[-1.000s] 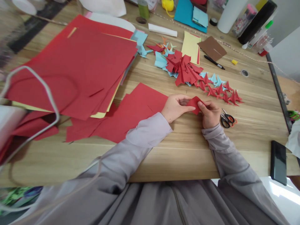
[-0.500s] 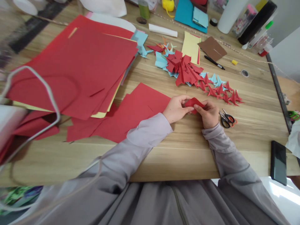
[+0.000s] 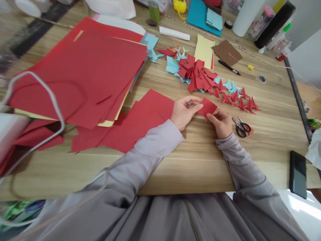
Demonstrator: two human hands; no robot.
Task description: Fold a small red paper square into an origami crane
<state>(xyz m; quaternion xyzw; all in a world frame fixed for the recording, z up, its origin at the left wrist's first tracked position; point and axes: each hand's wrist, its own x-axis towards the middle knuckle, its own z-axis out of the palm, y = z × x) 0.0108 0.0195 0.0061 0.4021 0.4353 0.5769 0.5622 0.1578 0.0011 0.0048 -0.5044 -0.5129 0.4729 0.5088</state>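
Between my hands is a small red square of paper (image 3: 208, 106), held above the wooden table (image 3: 198, 167). My left hand (image 3: 185, 111) pinches its left side, thumb on top. At its lower right corner, my right hand (image 3: 220, 122) grips it between thumb and fingers. Behind the hands lie a heap of folded red paper pieces (image 3: 198, 75) and a row of small red paper cranes (image 3: 235, 97), with light blue ones (image 3: 232, 86) among them. Black-handled scissors (image 3: 242, 128) rest just right of my right hand.
Large red sheets (image 3: 85, 73) are stacked at left, with more red paper (image 3: 142, 124) in front. A white cable (image 3: 52, 97) loops at far left. A phone (image 3: 298, 174) lies at the right edge. A pen (image 3: 229, 67) and yellow paper (image 3: 204, 50) lie behind.
The red paper has turned to show a flatter, squarer face. My left hand has shifted slightly left, and my right hand has moved a little down and left.
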